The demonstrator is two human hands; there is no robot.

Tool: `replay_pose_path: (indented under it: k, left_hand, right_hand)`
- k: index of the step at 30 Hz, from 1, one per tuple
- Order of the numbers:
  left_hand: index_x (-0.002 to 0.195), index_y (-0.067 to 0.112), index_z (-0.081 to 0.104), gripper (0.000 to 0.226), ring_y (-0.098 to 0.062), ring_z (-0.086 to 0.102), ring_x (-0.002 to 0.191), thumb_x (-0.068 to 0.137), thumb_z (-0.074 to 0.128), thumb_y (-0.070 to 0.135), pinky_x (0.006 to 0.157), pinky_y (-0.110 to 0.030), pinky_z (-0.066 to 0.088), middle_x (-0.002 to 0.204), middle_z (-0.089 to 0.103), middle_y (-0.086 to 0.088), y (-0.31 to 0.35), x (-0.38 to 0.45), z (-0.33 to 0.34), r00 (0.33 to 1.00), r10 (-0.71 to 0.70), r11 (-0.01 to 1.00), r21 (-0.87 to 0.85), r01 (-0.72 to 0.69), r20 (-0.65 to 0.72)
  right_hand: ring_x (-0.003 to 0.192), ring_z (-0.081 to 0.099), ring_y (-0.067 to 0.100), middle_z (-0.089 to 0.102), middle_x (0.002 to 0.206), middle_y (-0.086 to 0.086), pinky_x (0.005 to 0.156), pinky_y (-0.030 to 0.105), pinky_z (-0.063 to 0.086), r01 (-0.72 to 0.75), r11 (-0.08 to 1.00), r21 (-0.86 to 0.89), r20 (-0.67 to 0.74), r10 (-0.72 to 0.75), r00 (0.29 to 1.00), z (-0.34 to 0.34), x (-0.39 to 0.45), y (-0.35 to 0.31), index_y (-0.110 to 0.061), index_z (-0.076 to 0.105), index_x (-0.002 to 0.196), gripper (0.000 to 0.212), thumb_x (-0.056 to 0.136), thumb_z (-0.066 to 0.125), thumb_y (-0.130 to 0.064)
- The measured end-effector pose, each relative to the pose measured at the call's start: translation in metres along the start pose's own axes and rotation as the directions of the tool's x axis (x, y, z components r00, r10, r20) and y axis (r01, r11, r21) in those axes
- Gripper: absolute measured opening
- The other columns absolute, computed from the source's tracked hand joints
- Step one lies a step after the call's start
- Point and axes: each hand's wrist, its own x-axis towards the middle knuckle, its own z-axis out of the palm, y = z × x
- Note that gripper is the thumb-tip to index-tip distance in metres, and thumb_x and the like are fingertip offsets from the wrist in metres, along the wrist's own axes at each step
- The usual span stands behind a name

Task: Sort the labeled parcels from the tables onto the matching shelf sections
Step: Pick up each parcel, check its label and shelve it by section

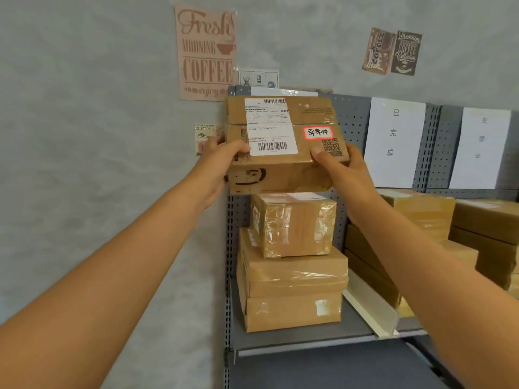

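The pink wall poster reads "Fresh Morning Coffee enjoy". A dark tin sign says "Premium Coffee Collection". White shelf sheet: 已完成. The parcel has a handwritten red-bordered sticker, hard to read.

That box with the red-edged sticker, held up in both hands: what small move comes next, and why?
Probably lower the box straight down onto the taped parcel topping the stack. Both hands, left and right, hold it just above that stack in the shelf's leftmost section, apart from it.
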Motion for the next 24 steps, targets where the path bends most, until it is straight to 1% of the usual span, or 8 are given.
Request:
replay_pose_path:
  k: [2, 6, 10, 14, 16, 20, 22, 24]
  left_hand:
    - [0.138, 0.02, 0.046, 0.064, -0.019, 0.065, 0.107, 0.078, 0.067, 0.024, 0.077, -0.032, 0.053, 0.123, 0.067, -0.003, -0.007, 0.019, 0.014, 0.999, 0.008, 1.0, 0.027, -0.01, 0.043]
    - [0.136, 0.028, 0.048, 0.084, -0.02, 0.063, 0.112, 0.057, 0.072, 0.043, 0.099, -0.045, 0.05, 0.121, 0.066, 0.002, -0.025, 0.049, 0.035, 0.999, -0.029, 0.993, 0.112, 0.025, 0.036]
    - [0.139, 0.027, 0.043, 0.068, -0.019, 0.06, 0.113, 0.079, 0.068, 0.044, 0.103, -0.045, 0.046, 0.123, 0.064, 0.003, -0.05, 0.074, 0.049, 0.995, -0.099, 0.975, 0.199, 0.099, -0.012]
    - [0.136, 0.022, 0.045, 0.047, -0.016, 0.061, 0.101, 0.095, 0.057, 0.042, 0.074, -0.033, 0.047, 0.117, 0.064, 0.0, -0.064, 0.091, 0.063, 0.987, -0.141, 0.954, 0.256, 0.157, -0.079]
    - [0.128, 0.02, 0.054, 0.039, -0.015, 0.062, 0.089, 0.096, 0.053, 0.043, 0.062, -0.03, 0.043, 0.107, 0.067, -0.002, -0.063, 0.099, 0.069, 0.979, -0.174, 0.946, 0.257, 0.197, -0.11]
    - [0.107, 0.019, 0.063, 0.034, -0.019, 0.062, 0.079, 0.096, 0.049, 0.049, 0.059, -0.028, 0.045, 0.097, 0.069, -0.006, -0.071, 0.111, 0.075, 0.951, -0.255, 0.934, 0.211, 0.289, -0.176]
    - [0.109, 0.02, 0.063, 0.038, -0.021, 0.064, 0.083, 0.095, 0.049, 0.052, 0.061, -0.028, 0.048, 0.101, 0.07, -0.007, -0.076, 0.115, 0.076, 0.938, -0.274, 0.931, 0.186, 0.314, -0.211]
    - [0.115, 0.021, 0.063, 0.041, -0.023, 0.065, 0.086, 0.095, 0.047, 0.054, 0.062, -0.028, 0.05, 0.105, 0.071, -0.008, -0.079, 0.119, 0.077, 0.932, -0.273, 0.931, 0.177, 0.318, -0.239]
  right_hand:
    - [0.088, 0.054, -0.004, 0.055, 0.103, -0.018, 0.065, 0.012, 0.04, -0.007, 1.0, -0.019, -0.04, 0.007, 0.999, -0.005, 0.019, 0.008, -0.028, 0.042, 0.127, 0.047, 0.089, 0.065, -0.045]
    - [0.094, 0.054, 0.005, 0.055, 0.111, -0.01, 0.067, 0.018, 0.041, -0.036, 0.998, -0.058, -0.08, 0.032, 0.996, -0.011, 0.053, 0.028, -0.026, 0.044, 0.131, 0.052, 0.089, 0.064, -0.049]
    - [0.1, 0.054, 0.014, 0.053, 0.114, -0.005, 0.076, 0.026, 0.044, -0.126, 0.988, -0.094, -0.056, 0.121, 0.991, -0.014, 0.082, 0.057, -0.025, 0.045, 0.127, 0.049, 0.089, 0.063, -0.05]
    - [0.105, 0.049, 0.019, 0.05, 0.116, -0.001, 0.085, 0.036, 0.042, -0.224, 0.972, -0.078, -0.044, 0.221, 0.974, -0.016, 0.107, 0.08, -0.027, 0.042, 0.119, 0.043, 0.089, 0.062, -0.05]
    - [0.106, 0.048, 0.02, 0.049, 0.119, 0.0, 0.085, 0.036, 0.041, -0.263, 0.963, -0.056, -0.023, 0.262, 0.965, -0.015, 0.12, 0.085, -0.022, 0.041, 0.129, 0.052, 0.09, 0.061, -0.049]
    - [0.108, 0.046, 0.021, 0.048, 0.126, 0.002, 0.086, 0.038, 0.038, -0.318, 0.948, -0.01, 0.018, 0.318, 0.948, -0.005, 0.139, 0.094, -0.017, 0.038, 0.137, 0.066, 0.087, 0.062, -0.052]
    - [0.104, 0.042, 0.019, 0.044, 0.118, 0.001, 0.085, 0.036, 0.034, -0.318, 0.948, 0.005, 0.017, 0.318, 0.948, -0.002, 0.144, 0.101, -0.019, 0.036, 0.123, 0.054, 0.088, 0.061, -0.052]
    - [0.103, 0.042, 0.02, 0.043, 0.117, 0.001, 0.084, 0.039, 0.035, -0.33, 0.944, 0.026, 0.02, 0.33, 0.944, 0.0, 0.148, 0.105, -0.021, 0.034, 0.129, 0.06, 0.087, 0.06, -0.054]
